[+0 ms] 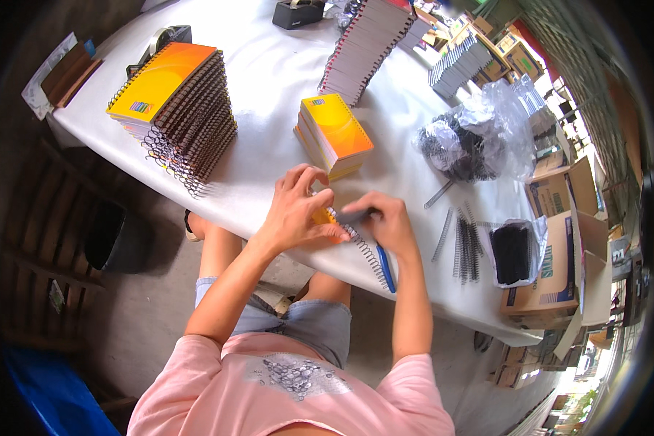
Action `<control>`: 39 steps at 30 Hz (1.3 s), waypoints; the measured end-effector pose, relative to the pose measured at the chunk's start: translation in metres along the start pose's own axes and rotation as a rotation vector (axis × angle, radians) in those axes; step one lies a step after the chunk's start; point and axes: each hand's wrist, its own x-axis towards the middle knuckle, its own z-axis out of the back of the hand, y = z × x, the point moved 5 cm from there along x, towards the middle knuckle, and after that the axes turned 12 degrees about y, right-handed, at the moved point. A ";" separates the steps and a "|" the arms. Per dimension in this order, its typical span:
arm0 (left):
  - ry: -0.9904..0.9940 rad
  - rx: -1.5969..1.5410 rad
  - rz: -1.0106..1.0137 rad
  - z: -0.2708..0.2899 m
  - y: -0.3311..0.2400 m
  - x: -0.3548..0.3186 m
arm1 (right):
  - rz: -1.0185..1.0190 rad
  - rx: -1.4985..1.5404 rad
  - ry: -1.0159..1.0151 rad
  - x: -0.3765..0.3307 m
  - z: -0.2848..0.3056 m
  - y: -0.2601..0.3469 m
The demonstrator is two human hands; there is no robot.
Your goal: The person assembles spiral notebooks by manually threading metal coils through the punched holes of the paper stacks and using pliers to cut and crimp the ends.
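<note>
A small orange-and-yellow notebook (323, 216) is gripped at the table's near edge by my left hand (298, 207), its fingers curled round it and mostly covering it. From the notebook's edge a loose metal wire coil (371, 259) runs down to the right, past the table edge. Just right of it, my right hand (390, 221) is closed, its fingertips turned toward the coil. A blue-handled tool (386, 270) sticks out beneath that hand; its working end is hidden. Something dark and blurred shows at the right fingertips, and I cannot make out what it is.
Beyond my hands stands a short stack of orange notebooks (338, 134). A taller coil-bound stack (174, 102) is at the left, another stack (367, 47) at the back. Loose coils (469, 247), a plastic bag of coils (465, 142) and a cardboard box (548, 272) lie right.
</note>
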 end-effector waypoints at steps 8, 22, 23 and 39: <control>-0.100 -0.444 0.147 -0.002 0.016 0.005 | -0.226 -0.094 -0.215 0.003 0.005 -0.040; 0.007 -0.829 0.303 -0.030 0.039 0.001 | -0.169 -0.166 -0.157 0.019 0.002 -0.032; -0.028 -0.816 0.285 -0.029 0.043 -0.001 | 0.018 0.200 -0.130 0.023 -0.003 -0.021; -0.036 -0.843 0.209 -0.032 0.043 -0.006 | -0.180 -0.292 -0.334 0.009 0.021 -0.029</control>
